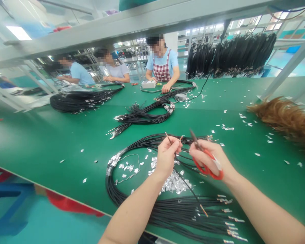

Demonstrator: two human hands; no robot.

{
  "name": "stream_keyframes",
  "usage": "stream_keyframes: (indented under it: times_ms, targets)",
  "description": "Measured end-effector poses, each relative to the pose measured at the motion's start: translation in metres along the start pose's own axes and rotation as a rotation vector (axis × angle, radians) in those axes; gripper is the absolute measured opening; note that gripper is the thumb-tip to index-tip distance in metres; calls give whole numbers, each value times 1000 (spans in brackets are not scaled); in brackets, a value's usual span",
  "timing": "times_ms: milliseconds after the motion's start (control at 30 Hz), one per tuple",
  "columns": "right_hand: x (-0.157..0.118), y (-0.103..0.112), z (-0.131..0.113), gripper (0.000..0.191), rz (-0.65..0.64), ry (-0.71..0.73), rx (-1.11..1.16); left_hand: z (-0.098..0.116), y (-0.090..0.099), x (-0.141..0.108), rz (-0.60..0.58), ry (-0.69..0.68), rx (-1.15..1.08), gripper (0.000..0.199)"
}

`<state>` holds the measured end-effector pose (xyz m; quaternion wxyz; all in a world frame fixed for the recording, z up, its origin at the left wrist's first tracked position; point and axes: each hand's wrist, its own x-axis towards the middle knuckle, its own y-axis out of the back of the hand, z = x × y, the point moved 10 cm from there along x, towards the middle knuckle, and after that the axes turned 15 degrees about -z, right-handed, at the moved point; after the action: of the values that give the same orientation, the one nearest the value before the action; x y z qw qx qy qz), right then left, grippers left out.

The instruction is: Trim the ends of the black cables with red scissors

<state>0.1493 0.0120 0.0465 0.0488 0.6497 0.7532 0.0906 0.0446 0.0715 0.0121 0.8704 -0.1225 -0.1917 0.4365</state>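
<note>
Pinched in my left hand is a black cable; its stripped end with coloured wires pokes up past my fingers. My right hand grips scissors with red-orange handles, their dark blades pointing up and to the left, apart from the cable. Below both hands a large looped bundle of black cables lies on the green table, its many ends fanned to the right. Inside the loop is a pile of silvery foil scraps, with a thin grey cord beside it.
More black cable bundles lie farther back on the green table. Three people sit across it, one in a checked apron. A brown feather duster lies right, under a slanted metal post. A blue stool stands lower left.
</note>
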Motion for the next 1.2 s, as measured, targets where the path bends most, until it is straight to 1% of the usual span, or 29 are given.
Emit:
stream_keyframes:
  times_ms: [67,100,133,200,233,333,400,467,533,600,667,733,833,900,967,1033,1100,1200]
  targets:
    - [-9,21,-18,18,156,96,-95,-5,-6,1,-55,48,22,12]
    - [-13,28,-26,23,202,156,-126,-10,-11,1,-99,83,44,12]
    - [-15,31,-33,30,217,212,-138,-16,-17,0,-150,124,70,12]
    - [-16,29,-37,39,182,277,-121,-28,-30,-2,-245,204,121,12]
    - [-14,27,-36,39,157,286,-100,-34,-35,-3,-280,235,136,12]
    - [-9,21,-27,29,133,270,-56,-44,-46,-6,-333,268,137,14]
    - [-9,21,-23,23,167,268,-45,-42,-46,-6,-315,231,154,12]
    - [-8,24,-20,19,195,261,-26,-31,-41,-6,-251,154,203,13]
    - [-5,27,-17,21,199,250,-2,-21,-35,-7,-180,94,255,13]
    - [-2,28,-14,23,189,231,18,-18,-31,-9,-142,94,278,11]
    - [1,27,-10,25,169,210,53,-22,-32,-10,-161,134,272,11]
    - [4,23,-7,26,129,195,102,-28,-36,-10,-221,175,231,12]
    - [9,14,-1,25,27,178,182,-36,-45,-10,-329,239,101,17]
    - [12,10,4,25,-24,164,246,-38,-48,-10,-365,284,9,19]
    - [14,12,11,26,-21,147,314,-36,-45,-10,-346,296,-37,20]
    - [15,18,17,27,29,144,348,-31,-39,-7,-285,265,-35,19]
    - [15,21,17,28,72,163,323,-28,-34,-6,-238,233,-18,17]
    - [12,20,11,27,109,211,229,-29,-30,-6,-196,229,12,16]
